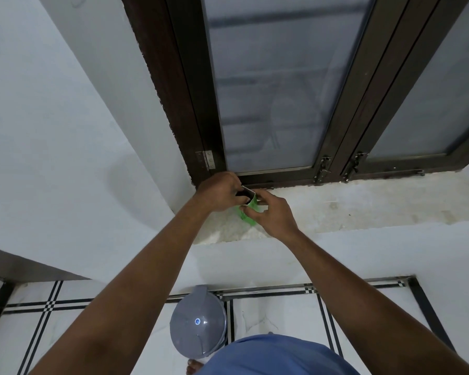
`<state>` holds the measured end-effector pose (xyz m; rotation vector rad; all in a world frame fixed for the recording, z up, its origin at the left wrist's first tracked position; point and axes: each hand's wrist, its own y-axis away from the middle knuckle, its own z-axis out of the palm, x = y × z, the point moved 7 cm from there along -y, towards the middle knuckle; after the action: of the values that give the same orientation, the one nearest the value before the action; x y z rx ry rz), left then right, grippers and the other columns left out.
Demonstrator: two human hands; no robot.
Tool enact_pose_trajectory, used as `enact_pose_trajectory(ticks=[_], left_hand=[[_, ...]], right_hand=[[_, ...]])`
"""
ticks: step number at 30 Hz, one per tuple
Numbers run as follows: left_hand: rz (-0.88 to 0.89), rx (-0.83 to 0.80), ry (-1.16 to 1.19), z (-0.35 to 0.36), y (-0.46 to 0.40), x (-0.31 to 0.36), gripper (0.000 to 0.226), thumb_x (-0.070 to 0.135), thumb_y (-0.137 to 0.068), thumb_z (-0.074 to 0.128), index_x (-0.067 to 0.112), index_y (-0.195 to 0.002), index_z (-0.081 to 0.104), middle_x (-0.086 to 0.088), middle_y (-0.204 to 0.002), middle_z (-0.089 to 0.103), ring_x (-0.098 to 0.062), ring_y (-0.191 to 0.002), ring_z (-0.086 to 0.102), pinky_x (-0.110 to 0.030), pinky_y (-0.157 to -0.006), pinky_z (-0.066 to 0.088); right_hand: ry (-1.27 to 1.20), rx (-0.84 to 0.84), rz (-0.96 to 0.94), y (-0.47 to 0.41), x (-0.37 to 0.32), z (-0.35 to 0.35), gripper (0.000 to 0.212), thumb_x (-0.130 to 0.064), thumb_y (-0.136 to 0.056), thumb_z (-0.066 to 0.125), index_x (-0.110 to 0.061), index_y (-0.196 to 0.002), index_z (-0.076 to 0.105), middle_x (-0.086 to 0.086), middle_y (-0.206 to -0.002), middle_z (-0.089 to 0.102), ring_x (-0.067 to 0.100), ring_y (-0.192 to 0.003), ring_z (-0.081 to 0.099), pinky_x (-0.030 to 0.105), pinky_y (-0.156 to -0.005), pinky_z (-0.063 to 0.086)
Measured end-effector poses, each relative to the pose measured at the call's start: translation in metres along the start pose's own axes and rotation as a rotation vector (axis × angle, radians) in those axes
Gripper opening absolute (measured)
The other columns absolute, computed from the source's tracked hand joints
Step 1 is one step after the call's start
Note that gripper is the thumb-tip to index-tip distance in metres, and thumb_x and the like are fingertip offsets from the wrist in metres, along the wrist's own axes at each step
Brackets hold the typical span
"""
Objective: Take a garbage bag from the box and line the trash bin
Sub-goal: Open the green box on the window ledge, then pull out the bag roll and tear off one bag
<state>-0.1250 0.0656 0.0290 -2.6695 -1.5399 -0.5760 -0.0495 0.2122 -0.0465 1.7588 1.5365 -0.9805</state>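
A: Box position?
B: I log the green box (249,212) on the windowsill (363,204), held by the right hand (272,215); left hand (222,191) pinches at its open top.
A: Bin?
B: Grey trash bin (198,322), six o'clock of the box, lid closed.

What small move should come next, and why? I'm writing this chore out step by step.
Probably draw a bag up out of the green box. The right hand grips the box on the window sill, the left hand has fingers at its open top, and the grey trash bin below has its lid shut.
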Motion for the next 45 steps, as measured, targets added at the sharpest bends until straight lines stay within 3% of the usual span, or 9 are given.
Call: enact_pose_trajectory(ticks=[4, 8, 16, 25, 28, 31, 37, 41, 45], left_hand=[[-0.089, -0.049, -0.003, -0.002, -0.006, -0.002, 0.028, 0.045, -0.088, 0.090, 0.020, -0.090, 0.079, 0.001, -0.083, 0.071, -0.020, -0.078, 0.070, -0.034, -0.066, 0.055], [-0.140, -0.014, 0.154, -0.008, 0.004, 0.000, 0.033, 0.032, -0.086, 0.092, 0.010, -0.107, 0.080, -0.010, -0.100, 0.080, -0.028, -0.093, 0.078, -0.046, -0.084, 0.067], [-0.202, 0.446, 0.505, -0.045, 0.057, -0.017, 0.032, 0.039, -0.107, 0.063, 0.017, -0.131, 0.065, -0.004, -0.110, 0.076, -0.024, -0.098, 0.074, -0.035, -0.079, 0.059], [-0.236, 0.921, 0.926, -0.063, 0.108, -0.018, 0.028, 0.042, -0.111, 0.059, 0.018, -0.125, 0.060, 0.020, -0.096, 0.077, -0.015, -0.094, 0.082, -0.049, -0.084, 0.069], [-0.244, 0.859, 1.111, -0.057, 0.105, -0.025, 0.020, 0.037, -0.112, 0.062, 0.020, -0.123, 0.061, 0.015, -0.104, 0.079, -0.018, -0.099, 0.084, -0.050, -0.094, 0.069], [-0.277, 0.773, 1.310, -0.044, 0.103, -0.029, 0.012, 0.026, -0.115, 0.061, 0.015, -0.119, 0.062, -0.006, -0.120, 0.079, -0.022, -0.101, 0.085, -0.043, -0.098, 0.068], [-0.377, 0.648, 1.441, -0.025, 0.099, -0.031, 0.025, 0.032, -0.114, 0.063, 0.012, -0.128, 0.060, -0.016, -0.126, 0.079, -0.019, -0.096, 0.086, -0.023, -0.079, 0.067], [-0.443, 0.528, 1.357, -0.017, 0.096, -0.031, 0.039, 0.042, -0.112, 0.064, 0.010, -0.134, 0.062, -0.016, -0.114, 0.082, -0.013, -0.079, 0.085, -0.013, -0.059, 0.059], [-0.387, 0.438, 1.306, -0.014, 0.080, -0.020, 0.042, 0.042, -0.108, 0.072, 0.002, -0.120, 0.072, -0.017, -0.104, 0.083, -0.025, -0.069, 0.081, -0.034, -0.068, 0.070]], right_hand=[[-0.004, 0.001, -0.012, 0.001, -0.003, 0.004, 0.054, -0.056, -0.088, 0.086, -0.035, -0.137, 0.073, -0.018, -0.117, 0.079, 0.005, -0.110, 0.072, 0.039, -0.097, 0.061], [-0.004, 0.000, -0.010, -0.001, -0.004, 0.006, 0.055, -0.052, -0.089, 0.086, -0.033, -0.139, 0.071, -0.013, -0.117, 0.079, 0.011, -0.109, 0.073, 0.039, -0.094, 0.061], [0.017, -0.031, 0.021, -0.005, 0.010, 0.013, 0.060, -0.044, -0.096, 0.082, -0.031, -0.149, 0.060, -0.003, -0.132, 0.069, 0.020, -0.117, 0.067, 0.035, -0.093, 0.054], [0.526, -0.295, -0.024, -0.024, -0.003, 0.059, 0.099, -0.044, -0.090, 0.084, -0.031, -0.172, 0.030, 0.020, -0.160, 0.041, 0.043, -0.149, 0.037, 0.052, -0.112, 0.052], [0.683, -0.228, 0.095, -0.018, 0.016, 0.057, 0.093, -0.047, -0.090, 0.080, -0.022, -0.168, 0.035, 0.019, -0.150, 0.045, 0.043, -0.137, 0.047, 0.050, -0.104, 0.054], [0.439, -0.175, 0.160, -0.016, 0.023, 0.055, 0.071, -0.030, -0.097, 0.076, -0.018, -0.162, 0.047, 0.018, -0.137, 0.055, 0.043, -0.124, 0.066, 0.046, -0.096, 0.059], [-0.034, -0.135, 0.406, -0.015, 0.016, 0.038, 0.090, -0.038, -0.102, 0.076, -0.009, -0.172, 0.027, 0.018, -0.162, 0.051, 0.036, -0.143, 0.058, 0.045, -0.114, 0.053], [-0.370, 0.139, 0.267, 0.007, -0.026, -0.018, 0.050, -0.053, -0.110, 0.060, -0.023, -0.150, 0.061, -0.001, -0.145, 0.065, 0.018, -0.133, 0.063, 0.031, -0.102, 0.052], [-0.376, -0.038, 0.060, 0.023, -0.082, -0.044, 0.051, -0.054, -0.098, 0.079, -0.036, -0.143, 0.066, -0.019, -0.126, 0.072, -0.007, -0.110, 0.069, 0.014, -0.087, 0.058]])
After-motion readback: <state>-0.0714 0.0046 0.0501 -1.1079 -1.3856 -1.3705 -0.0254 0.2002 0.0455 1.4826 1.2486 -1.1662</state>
